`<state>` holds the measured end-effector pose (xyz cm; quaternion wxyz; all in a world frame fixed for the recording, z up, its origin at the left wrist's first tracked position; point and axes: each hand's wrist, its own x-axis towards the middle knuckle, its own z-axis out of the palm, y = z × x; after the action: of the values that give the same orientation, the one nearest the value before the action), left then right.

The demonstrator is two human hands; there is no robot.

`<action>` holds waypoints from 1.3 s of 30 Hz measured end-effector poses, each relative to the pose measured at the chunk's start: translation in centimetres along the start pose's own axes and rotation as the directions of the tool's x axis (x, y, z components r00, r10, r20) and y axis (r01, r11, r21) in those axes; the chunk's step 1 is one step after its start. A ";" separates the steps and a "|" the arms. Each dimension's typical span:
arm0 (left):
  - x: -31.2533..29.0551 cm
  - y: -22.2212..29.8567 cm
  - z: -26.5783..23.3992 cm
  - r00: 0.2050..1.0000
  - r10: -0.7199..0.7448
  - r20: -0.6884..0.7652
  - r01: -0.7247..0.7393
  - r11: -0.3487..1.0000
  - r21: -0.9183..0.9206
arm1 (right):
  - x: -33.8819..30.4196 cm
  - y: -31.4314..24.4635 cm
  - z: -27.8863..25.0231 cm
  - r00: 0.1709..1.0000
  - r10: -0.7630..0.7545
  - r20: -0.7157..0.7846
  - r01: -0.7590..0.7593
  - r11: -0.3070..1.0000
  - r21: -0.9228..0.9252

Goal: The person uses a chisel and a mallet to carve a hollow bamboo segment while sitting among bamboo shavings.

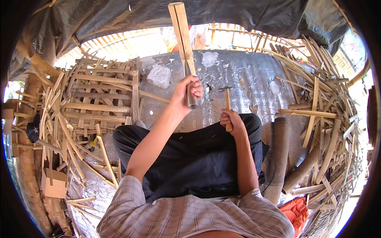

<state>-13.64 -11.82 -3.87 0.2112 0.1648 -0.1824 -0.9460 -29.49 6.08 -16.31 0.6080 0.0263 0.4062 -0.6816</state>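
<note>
Out in front of me, my left hand [187, 93] is closed around the dark, tube-shaped handle of a knife [192, 101]. Its narrow blade meets the near end of a split bamboo piece [181, 29], which points away from me and has a dark lengthwise line. How deep the blade sits in the bamboo I cannot tell. Over my right knee, my right hand [233, 122] grips a small hammer [228, 99] by its wooden handle. The hammer's dark metal head points away from me, to the right of the knife and apart from it.
I sit cross-legged on a shiny grey sheet [254, 75]. A pale stone block [159, 76] lies ahead. Lattice bamboo panels [99, 95] and loose strips are at left; heaped bamboo strips [329, 115] and a thick bamboo pole [278, 158] at right. Dark sheeting [234, 14] hangs ahead.
</note>
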 end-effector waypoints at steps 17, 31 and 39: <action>-4.5 -2.6 -3.6 0.990 0.085 0.114 -0.079 0.995 -0.058 | -9.8 -2.8 10.0 0.942 -0.335 -0.032 0.262 0.790 -0.555; -4.9 -5.3 -2.5 0.996 0.002 0.088 0.000 1.000 -0.022 | -8.1 -3.9 15.2 0.746 -0.516 0.420 0.229 -0.394 -0.890; -4.7 -5.4 -3.2 0.992 -0.004 0.125 0.004 1.000 -0.006 | -12.2 -5.8 21.1 0.415 -0.778 0.471 0.468 -0.262 -0.844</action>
<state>-10.21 -5.97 -7.78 0.1980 0.1050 -0.1922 -0.9554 -21.65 3.16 7.25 -0.0344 -0.4713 0.7404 -0.4781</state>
